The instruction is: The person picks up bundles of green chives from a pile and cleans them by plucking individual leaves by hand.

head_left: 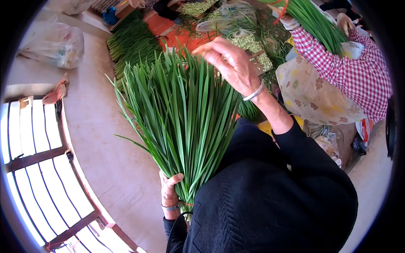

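Our left hand (171,187) grasps the garlic-chive bundle (181,147), with 1 orange tie (187,204) just below its fingers and leaves (198,97) fanning above them. Our right hand (232,65) curves beside the leaf tips; we cannot tell whether its fingers pinch any. If the supporting grip slackens, outer leaves could slip loose.

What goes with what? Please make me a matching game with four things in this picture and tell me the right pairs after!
Things:
1. Left hand
2. Right hand
3. Green bunch
4. Other person's sleeve

Clues:
A. Raised near the bunch's top, with a pale bangle at the wrist
B. Checked red and white
C. Gripping the bunch's lower part
D. Has an orange-red band low down

Right pairs: 1-C, 2-A, 3-D, 4-B
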Demonstrator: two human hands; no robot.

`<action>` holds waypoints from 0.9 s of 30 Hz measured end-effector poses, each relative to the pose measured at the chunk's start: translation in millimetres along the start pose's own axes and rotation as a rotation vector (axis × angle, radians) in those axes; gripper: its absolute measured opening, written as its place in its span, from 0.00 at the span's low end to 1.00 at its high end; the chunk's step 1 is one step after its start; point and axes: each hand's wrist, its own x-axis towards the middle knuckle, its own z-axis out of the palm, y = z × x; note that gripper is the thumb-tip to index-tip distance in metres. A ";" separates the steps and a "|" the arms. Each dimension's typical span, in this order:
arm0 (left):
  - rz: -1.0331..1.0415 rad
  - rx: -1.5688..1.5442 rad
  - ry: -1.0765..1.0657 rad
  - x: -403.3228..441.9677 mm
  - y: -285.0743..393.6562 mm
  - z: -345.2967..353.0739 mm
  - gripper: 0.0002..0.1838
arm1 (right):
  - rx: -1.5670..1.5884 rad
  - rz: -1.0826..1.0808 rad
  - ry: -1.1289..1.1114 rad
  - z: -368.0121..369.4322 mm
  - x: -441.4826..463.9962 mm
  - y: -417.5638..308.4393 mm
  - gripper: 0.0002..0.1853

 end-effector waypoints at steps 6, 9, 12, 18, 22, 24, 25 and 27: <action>-0.002 0.003 -0.004 -1.5 5.3 6.1 0.27 | -0.106 0.062 -0.418 7.4 -1.3 -8.0 0.12; -0.005 0.005 -0.003 -3.6 3.3 4.5 0.27 | -0.026 0.188 -0.482 10.2 -2.2 -9.7 0.13; -0.004 0.026 -0.017 -5.3 1.5 3.2 0.27 | 0.008 0.183 -0.423 13.8 -7.0 -6.4 0.12; 0.002 -0.002 0.004 -9.0 -2.5 3.4 0.28 | 0.340 0.357 -0.063 30.0 -22.1 9.1 0.08; 0.009 -0.002 -0.006 -12.0 -4.5 4.5 0.28 | 0.349 0.263 0.102 -10.5 1.4 17.3 0.16; 0.006 -0.003 -0.006 -12.2 -4.2 4.9 0.28 | 0.350 0.301 0.100 -12.2 -0.4 12.3 0.16; 0.011 0.008 -0.024 -11.9 -4.0 5.8 0.28 | 0.078 0.023 0.052 -14.4 0.0 7.8 0.15; 0.018 0.013 -0.037 -12.2 -3.4 7.7 0.29 | -0.284 -0.337 -0.121 -13.1 -2.4 -12.8 0.16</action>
